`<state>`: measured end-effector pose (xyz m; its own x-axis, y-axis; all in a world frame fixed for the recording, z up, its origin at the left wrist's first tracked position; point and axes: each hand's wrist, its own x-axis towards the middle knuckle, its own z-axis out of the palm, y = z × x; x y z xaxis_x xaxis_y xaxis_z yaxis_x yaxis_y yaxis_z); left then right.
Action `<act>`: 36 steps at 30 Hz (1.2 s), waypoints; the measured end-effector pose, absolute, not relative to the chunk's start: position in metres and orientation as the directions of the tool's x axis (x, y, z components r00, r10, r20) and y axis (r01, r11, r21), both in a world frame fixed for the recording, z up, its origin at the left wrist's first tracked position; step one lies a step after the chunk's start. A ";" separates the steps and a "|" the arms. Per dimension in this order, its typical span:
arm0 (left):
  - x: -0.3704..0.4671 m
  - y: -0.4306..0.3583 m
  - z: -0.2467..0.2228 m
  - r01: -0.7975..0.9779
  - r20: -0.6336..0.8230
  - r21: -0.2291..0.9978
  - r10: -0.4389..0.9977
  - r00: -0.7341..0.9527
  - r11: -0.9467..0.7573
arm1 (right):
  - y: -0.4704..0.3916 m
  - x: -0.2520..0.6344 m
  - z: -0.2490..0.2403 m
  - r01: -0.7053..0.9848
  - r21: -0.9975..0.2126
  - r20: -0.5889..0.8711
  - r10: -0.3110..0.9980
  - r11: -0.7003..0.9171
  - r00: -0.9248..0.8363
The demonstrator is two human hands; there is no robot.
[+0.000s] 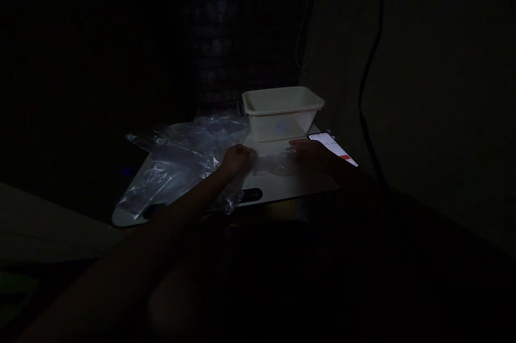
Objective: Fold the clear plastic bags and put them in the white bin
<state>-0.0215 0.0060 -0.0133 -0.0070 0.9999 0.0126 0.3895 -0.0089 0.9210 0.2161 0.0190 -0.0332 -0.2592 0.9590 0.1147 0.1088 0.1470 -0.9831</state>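
A clear plastic bag point(274, 163) lies stretched between my two hands over the white table. My left hand point(237, 160) is closed at the bag's left end, its fingers curled and slightly blurred. At the right end, my right hand point(312, 154) grips the bag's edge; its upper finger reaches out to the left, while the lower fingers are dark and smeared. Beside and beneath my left arm spreads a loose heap of clear plastic bags point(177, 155), some hanging past the table's front edge.
Behind my hands stands a cream plastic tub point(274, 125). A lit phone point(332, 148) lies right of it, partly behind my right hand. The white table point(290, 187) has a dark handle slot point(252, 194) near its front edge. A dark cable point(365, 85) hangs at the right.
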 end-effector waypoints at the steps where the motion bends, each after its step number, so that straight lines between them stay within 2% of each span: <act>1: -0.022 0.007 -0.014 0.500 0.076 0.862 0.997 0.034 -0.083 | 0.018 0.217 -0.033 0.120 -0.975 0.148 0.953 0.185 -0.263; 3: -0.021 0.006 -0.017 0.705 0.178 0.663 0.968 0.177 -0.251 | 0.016 0.217 -0.033 0.127 -0.959 0.212 0.937 0.255 -0.279; 4: -0.019 0.005 -0.018 0.770 0.183 0.555 0.949 0.258 -0.316 | 0.014 0.217 -0.034 0.144 -0.945 0.245 0.926 0.295 -0.287; 7: -0.012 -0.002 -0.022 0.866 0.090 0.257 0.903 0.420 -0.428 | 0.013 0.214 -0.036 0.265 -0.869 0.353 0.899 0.417 -0.259; 9: -0.008 -0.009 -0.024 0.880 0.035 0.155 0.893 0.449 -0.449 | 0.015 0.209 -0.038 0.424 -0.775 0.422 0.883 0.469 -0.207; 12: -0.003 -0.016 -0.026 0.884 -0.007 0.057 0.885 0.465 -0.464 | 0.021 0.199 -0.038 0.682 -0.607 0.417 0.894 0.408 -0.164; 15: -0.001 -0.021 -0.025 0.880 -0.072 -0.060 0.882 0.467 -0.471 | 0.019 0.185 -0.035 0.768 -0.524 0.401 0.902 0.369 -0.160; 16: 0.000 -0.022 -0.025 0.878 -0.088 -0.078 0.881 0.466 -0.472 | 0.017 0.179 -0.034 0.770 -0.509 0.402 0.897 0.385 -0.182; 21: 0.003 -0.024 -0.026 0.879 -0.117 -0.112 0.885 0.451 -0.463 | -0.002 0.147 -0.031 0.825 -0.228 0.403 0.821 0.517 -0.404; 24: 0.003 -0.024 -0.025 0.881 -0.120 -0.115 0.887 0.447 -0.459 | -0.007 0.134 -0.033 0.813 -0.127 0.372 0.787 0.568 -0.492; 36: 0.004 -0.026 -0.024 0.883 -0.108 -0.093 0.887 0.450 -0.460 | -0.010 0.127 -0.047 0.834 -0.026 0.217 0.817 0.552 -0.534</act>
